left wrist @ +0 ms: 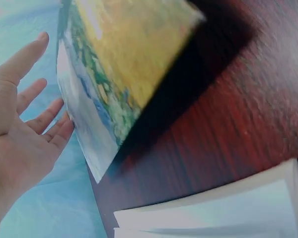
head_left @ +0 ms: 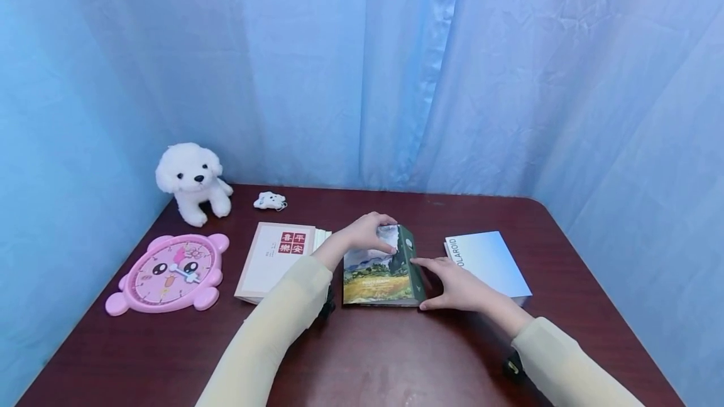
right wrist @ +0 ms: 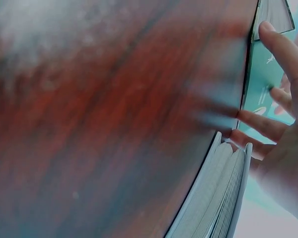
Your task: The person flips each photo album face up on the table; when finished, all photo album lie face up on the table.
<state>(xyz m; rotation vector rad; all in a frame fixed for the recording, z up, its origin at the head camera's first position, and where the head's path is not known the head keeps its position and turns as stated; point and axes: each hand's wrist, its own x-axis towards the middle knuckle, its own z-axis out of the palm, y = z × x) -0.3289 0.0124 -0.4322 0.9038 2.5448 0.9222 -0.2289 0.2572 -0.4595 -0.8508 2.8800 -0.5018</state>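
Observation:
A photo album (head_left: 376, 278) with a painted landscape cover and a dark green spine (head_left: 411, 262) lies mid-table. My left hand (head_left: 366, 234) reaches over its far part; in the left wrist view this hand (left wrist: 27, 134) has spread fingers at the cover's edge, with the thumb standing apart. At the spine side is my right hand (head_left: 460, 284), fingers extended to the spine and thumb near the front corner. The right wrist view shows the right hand's fingers (right wrist: 260, 125) against the green spine (right wrist: 258, 82). The album's underside is hidden.
Left of the album lies a cream book (head_left: 277, 262) with red print. A white-blue Polaroid album (head_left: 489, 262) lies right. Farther left are a pink toy clock (head_left: 170, 272), a white plush dog (head_left: 195, 184) and a small white plush (head_left: 270, 201). Curtains (head_left: 311, 80) border the table.

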